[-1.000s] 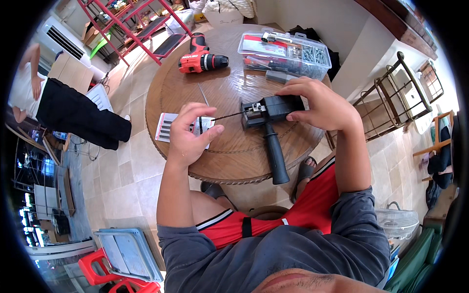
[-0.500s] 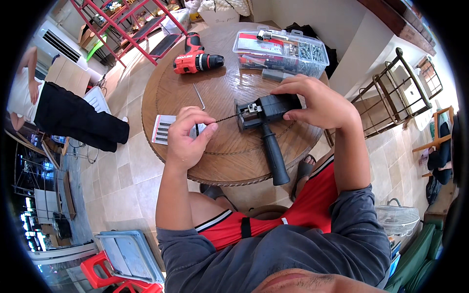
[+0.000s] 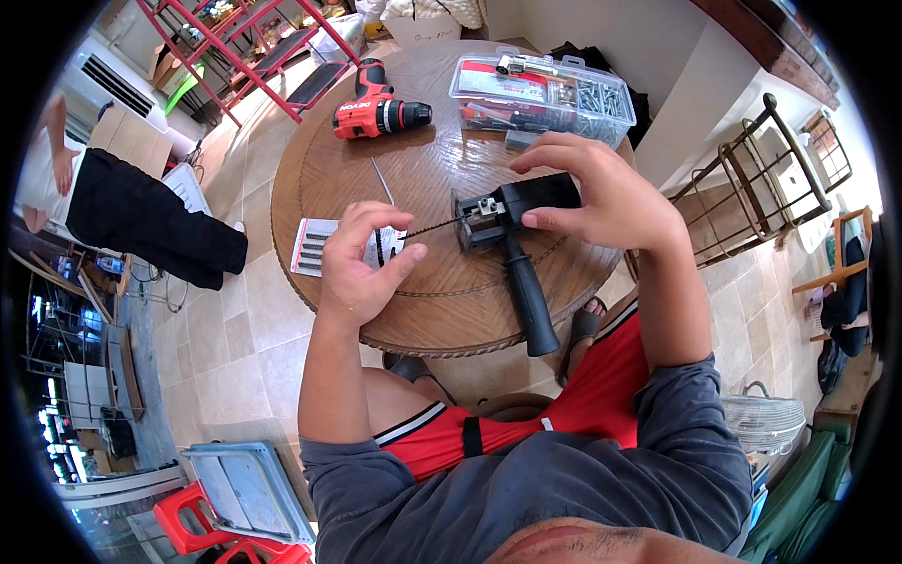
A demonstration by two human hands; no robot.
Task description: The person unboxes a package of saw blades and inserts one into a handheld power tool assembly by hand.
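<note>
At the far left stands a co-worker in a white top and loose black trousers [image 3: 141,211], one hand at the hip, and to the right of that person rises a red-framed stepladder with dark treads [image 3: 249,58]. Below, near the lower left, a folded pale-blue panel with a light frame [image 3: 246,489] leans beside a red plastic stool [image 3: 183,515]. On the round brown wooden table with a carved rim [image 3: 442,315] lies a white card carrying a row of dark blades [image 3: 312,246], partly covered by the person's left hand [image 3: 365,258]. That hand is spread, thumb and forefinger apart, with the free end of a thin, dark, toothed blade [image 3: 432,228] between them; whether it touches the skin cannot be told. Beyond this hand are a slim metal rod [image 3: 381,177] and, farther back, a red-and-black cordless drill [image 3: 378,115]. The blade runs rightward to the metal clamp at the front of a black box-shaped tool body [image 3: 540,199], which lies on the table, its ribbed black side handle [image 3: 528,296] pointing toward the person. Behind it sits a clear plastic case of screws [image 3: 601,101]. The right hand [image 3: 601,197] arches about the tool body, thumb and fingers spread; whether the thumb presses on it cannot be told. Farther right stand a brown metal rack [image 3: 752,179] and a white wire-caged fan [image 3: 763,425].
</note>
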